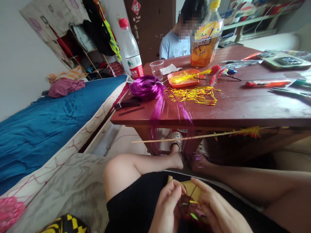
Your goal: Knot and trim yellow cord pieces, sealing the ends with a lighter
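My two hands are close together low in the view, above my lap. My left hand (168, 202) is closed, its thumb and forefinger pinched at a thin dark strand (191, 195). My right hand (213, 200) has its forefinger stretched along that strand, with the other fingers curled in. Between the hands are a small yellow piece (193, 202) and a bright green piece (193, 216). A flat tan-yellow thing (190, 187) lies behind the fingers; its kind is unclear. The hands partly hide what they work on.
On the red-brown table (225, 113) lie purple strands (145, 87), dark sticks (128, 103), yellow-and-red stems (194, 94) and an orange tray (173, 84). A thin wooden stick (157, 140) juts out below its edge. Two bottles stand farther back. Another person (173, 43) sits across. A bed (60, 110) is at left.
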The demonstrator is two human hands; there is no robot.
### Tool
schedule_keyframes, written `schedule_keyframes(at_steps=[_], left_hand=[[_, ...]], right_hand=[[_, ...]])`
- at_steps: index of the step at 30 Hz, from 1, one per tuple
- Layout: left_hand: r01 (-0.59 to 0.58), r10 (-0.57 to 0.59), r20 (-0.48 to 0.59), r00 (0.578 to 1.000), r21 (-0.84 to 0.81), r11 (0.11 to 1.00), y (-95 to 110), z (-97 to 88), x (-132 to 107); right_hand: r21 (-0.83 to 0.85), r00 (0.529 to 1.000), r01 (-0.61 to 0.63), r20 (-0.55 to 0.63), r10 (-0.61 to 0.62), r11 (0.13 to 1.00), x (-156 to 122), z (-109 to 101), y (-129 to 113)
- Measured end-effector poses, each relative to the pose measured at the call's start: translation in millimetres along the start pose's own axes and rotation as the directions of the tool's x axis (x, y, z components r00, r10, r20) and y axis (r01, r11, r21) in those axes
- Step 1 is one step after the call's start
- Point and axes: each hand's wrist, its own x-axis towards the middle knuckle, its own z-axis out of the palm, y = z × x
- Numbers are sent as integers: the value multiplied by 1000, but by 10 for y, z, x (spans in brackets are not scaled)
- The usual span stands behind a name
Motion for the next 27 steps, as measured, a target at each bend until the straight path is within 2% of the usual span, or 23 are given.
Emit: schedule_keyframes(at_steps=[3,5,9,14,19,24,27], left_hand=[[235,-237,1,972,111,966,19,-80,-27],[297,-306,17,952,197,934,12,-125,-37],[319,-334,7,943,281,905,0,-140,-33],[403,-404,-40,914,213,890,-4,-125,7],[480,-487,-4,873,180,859,27,-112,27],[484,-495,14,869,190,854,43,-88,22],[489,-501,19,865,192,851,35,-82,21]], right_hand=[[-95,998,55,-19,-57,994,54,-179,122],[-162,993,116,4,-117,980,46,-230,178],[-273,975,222,63,-213,936,-3,-260,225],[-328,936,351,143,-321,877,31,-303,190],[-357,909,415,210,-361,837,160,-364,156],[-338,881,468,250,-402,816,219,-394,137],[-347,886,460,245,-394,818,212,-379,124]])
